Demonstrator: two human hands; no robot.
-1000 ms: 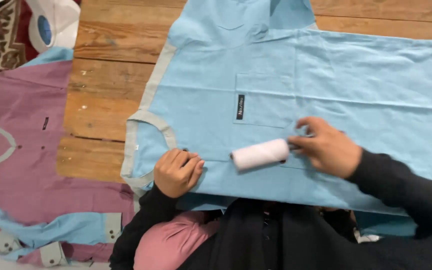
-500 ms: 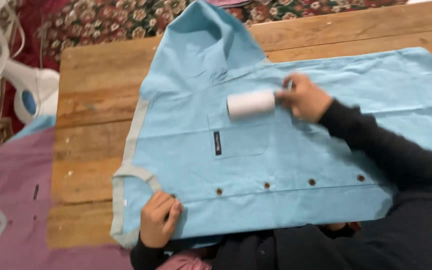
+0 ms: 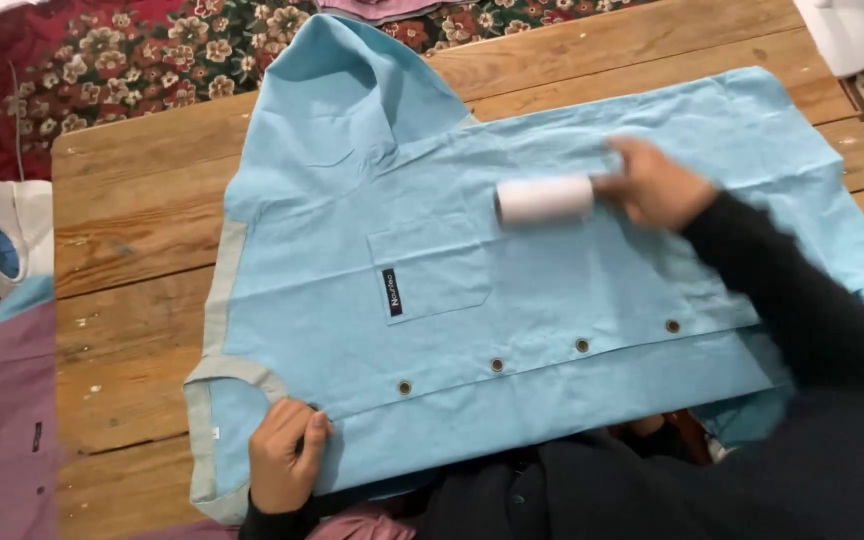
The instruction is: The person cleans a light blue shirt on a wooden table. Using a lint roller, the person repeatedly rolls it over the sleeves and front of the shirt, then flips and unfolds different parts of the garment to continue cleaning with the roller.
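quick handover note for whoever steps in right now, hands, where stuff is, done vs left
Left hand: pressed flat on the light blue garment near its lower hem, pinning it.
Right hand: holds the white lint roller, on the fabric above the chest pocket.
Garment lies spread on the wooden table.
Done: cannot tell which areas are rolled.
Left: probably the rest of the front.

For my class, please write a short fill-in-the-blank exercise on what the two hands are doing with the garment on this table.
1. The right hand holds a white ____ on the blue garment.
2. The left hand presses the garment's near ____.
3. The garment lies spread on a ____ table.
4. Along the garment's lower flap sit four round ____.

Missing words: lint roller; edge; wooden; snaps.
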